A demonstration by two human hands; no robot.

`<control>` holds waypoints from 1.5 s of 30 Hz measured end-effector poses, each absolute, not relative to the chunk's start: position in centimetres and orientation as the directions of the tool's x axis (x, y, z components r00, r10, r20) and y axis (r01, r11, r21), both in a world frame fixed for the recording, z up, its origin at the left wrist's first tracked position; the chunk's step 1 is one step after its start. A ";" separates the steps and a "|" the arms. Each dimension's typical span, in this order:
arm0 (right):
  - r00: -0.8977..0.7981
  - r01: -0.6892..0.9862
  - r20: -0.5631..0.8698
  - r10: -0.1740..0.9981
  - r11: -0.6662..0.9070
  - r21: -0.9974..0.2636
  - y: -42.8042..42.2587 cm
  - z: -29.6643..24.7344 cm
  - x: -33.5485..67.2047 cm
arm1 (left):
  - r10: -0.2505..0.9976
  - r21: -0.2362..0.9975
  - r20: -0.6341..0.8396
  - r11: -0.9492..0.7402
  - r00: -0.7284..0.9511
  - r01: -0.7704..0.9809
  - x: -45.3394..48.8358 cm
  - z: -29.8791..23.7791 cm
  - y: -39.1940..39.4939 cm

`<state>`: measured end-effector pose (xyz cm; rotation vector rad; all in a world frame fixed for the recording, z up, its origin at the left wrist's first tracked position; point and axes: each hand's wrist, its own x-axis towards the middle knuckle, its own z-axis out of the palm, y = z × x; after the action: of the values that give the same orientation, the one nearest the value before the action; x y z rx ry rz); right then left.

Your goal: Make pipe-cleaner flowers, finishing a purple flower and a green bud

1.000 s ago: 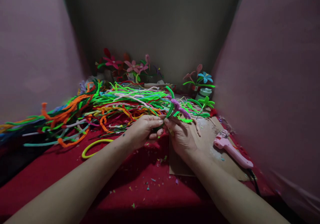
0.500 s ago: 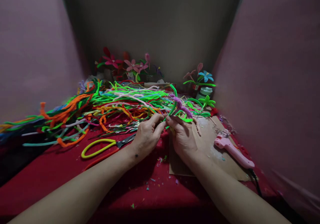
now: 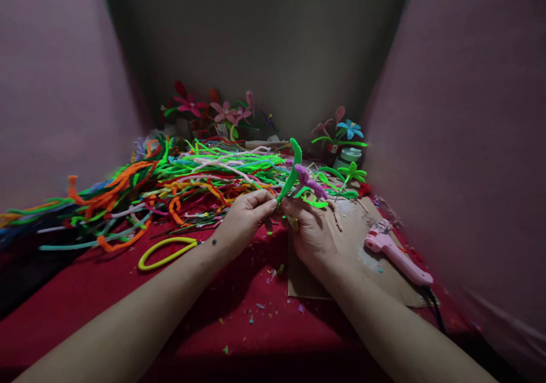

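Between my two hands a green pipe-cleaner leaf point(image 3: 292, 169) stands up, its lower end pinched in the fingers of both. My left hand point(image 3: 251, 215) is closed on that end, thumb against fingertips. My right hand point(image 3: 310, 229) is closed right beside it, its fingers curled around the base, which they mostly hide. A purple fuzzy pipe-cleaner piece point(image 3: 311, 182) shows just above the right fingers; whether it is held cannot be told. Yellow-handled scissors point(image 3: 168, 254) lie under my left forearm, their blades covered by it.
A heap of colourful pipe cleaners point(image 3: 226, 167) spreads across the left and back of the red cloth point(image 3: 239, 337). At right, a pink glue gun point(image 3: 398, 255) rests on a cardboard sheet point(image 3: 354, 258). Finished flowers point(image 3: 350, 130) stand behind, near a pale jar point(image 3: 347, 158). Scraps dot the cloth.
The green leaf has turned from a curved loop to a straighter, upright stance showing its flat side. My left wrist has shifted up and left, covering the scissors' blades; my right hand stays nearly in place.
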<state>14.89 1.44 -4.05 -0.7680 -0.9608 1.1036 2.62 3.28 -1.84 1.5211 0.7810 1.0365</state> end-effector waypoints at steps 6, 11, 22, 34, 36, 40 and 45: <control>0.090 -0.433 0.293 0.952 0.302 -0.849 1.8 -4.6 15.0 | 0.810 0.993 0.102 -0.048 0.577 -0.107 1.3 -1.4 4.4; -0.026 -0.515 0.250 0.968 0.201 -0.833 2.1 -4.9 14.8 | 0.737 0.986 -0.041 0.139 0.675 -0.092 0.9 -1.3 4.8; 0.068 -0.488 0.273 0.960 0.271 -0.830 1.7 -3.7 15.0 | 0.903 0.908 0.319 -0.378 0.288 0.182 3.3 -2.0 1.9; 0.112 -0.390 0.361 0.926 0.375 -0.841 1.6 -3.6 14.7 | 0.613 0.417 0.733 -0.747 0.294 0.517 3.1 -3.3 2.6; 0.116 -0.396 0.366 0.924 0.380 -0.835 1.6 -3.7 14.7 | 0.569 0.353 0.757 -0.770 0.321 0.532 3.0 -3.6 2.7; 0.162 -0.343 0.315 0.935 0.353 -0.871 1.6 -3.8 14.7 | 0.522 0.343 0.786 -0.813 0.330 0.470 2.9 -4.1 2.8; 0.113 -0.367 0.374 0.920 0.389 -0.845 1.7 -3.9 14.8 | 0.592 0.459 0.757 -0.783 0.277 0.420 2.9 -4.0 2.7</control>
<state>14.82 1.68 -3.93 -0.6551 -1.0585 1.0507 2.95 2.65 -4.01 2.3705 0.9505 1.5211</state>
